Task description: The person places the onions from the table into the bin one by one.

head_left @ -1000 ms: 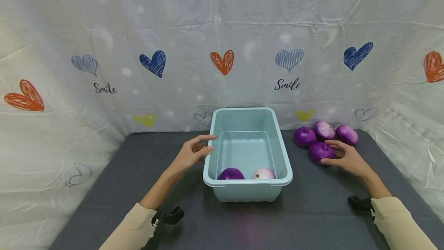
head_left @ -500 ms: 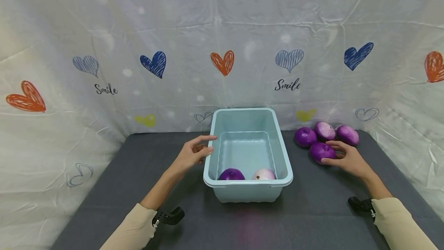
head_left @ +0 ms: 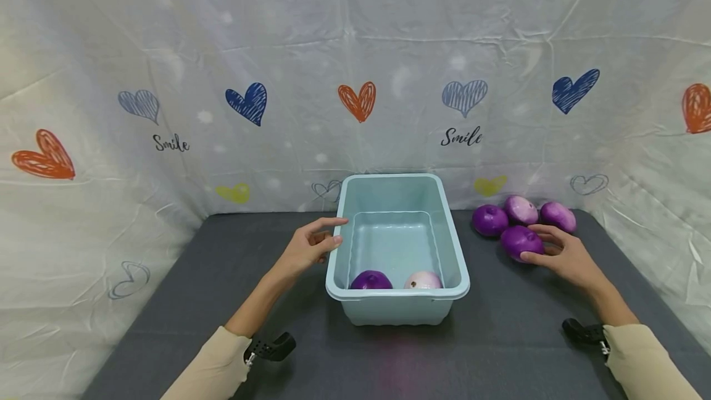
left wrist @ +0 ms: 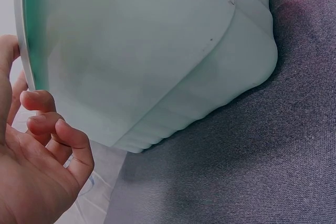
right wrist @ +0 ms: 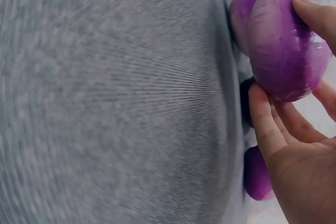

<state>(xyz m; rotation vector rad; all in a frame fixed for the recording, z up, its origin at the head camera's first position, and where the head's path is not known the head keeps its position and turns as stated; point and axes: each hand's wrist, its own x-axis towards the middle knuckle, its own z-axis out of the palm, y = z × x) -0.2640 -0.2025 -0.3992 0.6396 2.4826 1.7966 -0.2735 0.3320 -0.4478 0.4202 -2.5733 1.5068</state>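
Observation:
My right hand point(head_left: 565, 258) grips a round, glossy purple onion point(head_left: 521, 243), thumb on one side and fingers on the other. In the right wrist view this onion point(right wrist: 286, 45) sits between thumb and fingertips, in front of other onions. My left hand point(head_left: 305, 245) is at the left rim of a pale blue plastic tub point(head_left: 396, 306), index finger over the rim and thumb against it. The left wrist view shows the other fingers point(left wrist: 73, 135) curled outside the tub's wall. Inside the tub, near its front, lie a dark purple onion point(head_left: 371, 279) and a paler one point(head_left: 423, 280).
Behind the gripped onion lie a dark purple onion point(head_left: 490, 220), a pale one point(head_left: 521, 209) and another purple one point(head_left: 558, 216). A grey cloth point(head_left: 266, 233) covers the table. A white curtain point(head_left: 300, 153) printed with hearts hangs behind.
My right hand has shifted slightly right with the onion, which is a little nearer the rear right ones. My left hand stays at the tub's rim.

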